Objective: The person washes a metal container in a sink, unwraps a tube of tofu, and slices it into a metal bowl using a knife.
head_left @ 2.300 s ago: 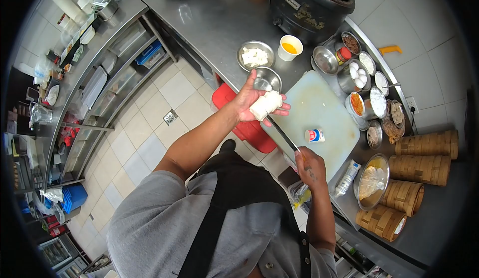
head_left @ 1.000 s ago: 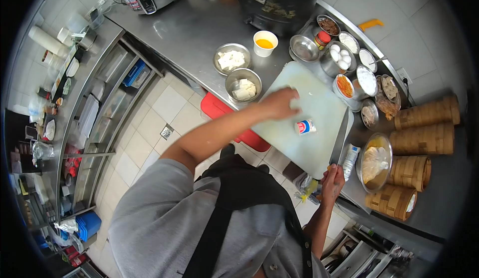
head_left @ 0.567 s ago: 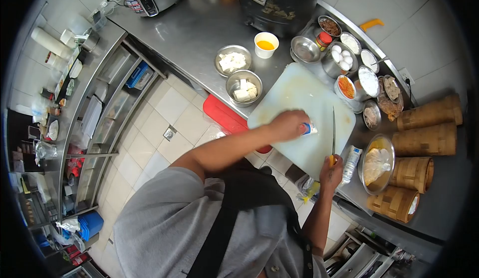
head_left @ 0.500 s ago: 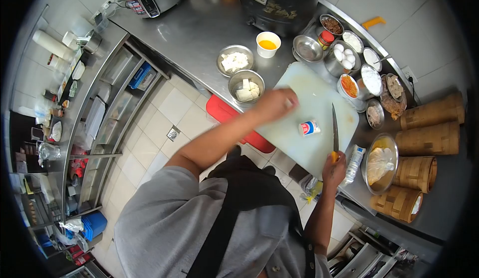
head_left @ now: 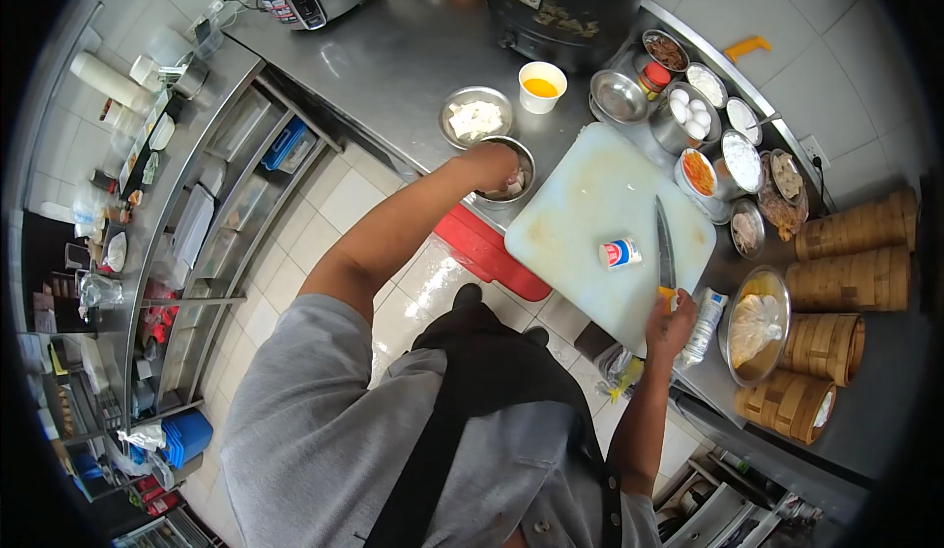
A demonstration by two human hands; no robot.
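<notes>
My left hand [head_left: 491,167] reaches down into a metal bowl [head_left: 531,176] at the left of the cutting board, its fingers hidden against pale pieces. A second bowl [head_left: 445,123] with white chunks [head_left: 474,120] stands just behind it. On the right, my right hand [head_left: 671,324] is closed round the yellow handle of a knife [head_left: 665,243]. The blade lies over the right part of the pale cutting board [head_left: 575,194]. Between the hands, a small piece in red, white and blue wrapping [head_left: 619,253] rests on the board.
A white cup [head_left: 542,88] holds yellow liquid. Bowls with eggs [head_left: 689,113], shredded orange food [head_left: 698,172] and white powder line the right side. Bamboo steamers [head_left: 854,278] and a bowl with a plastic bag [head_left: 755,327] stand at far right. A black cooker [head_left: 570,12] is behind.
My left hand set white pieces into the nearer bowl, moved over to the wrapped piece, then came back into the bowl. My right hand shifted right with the knife.
</notes>
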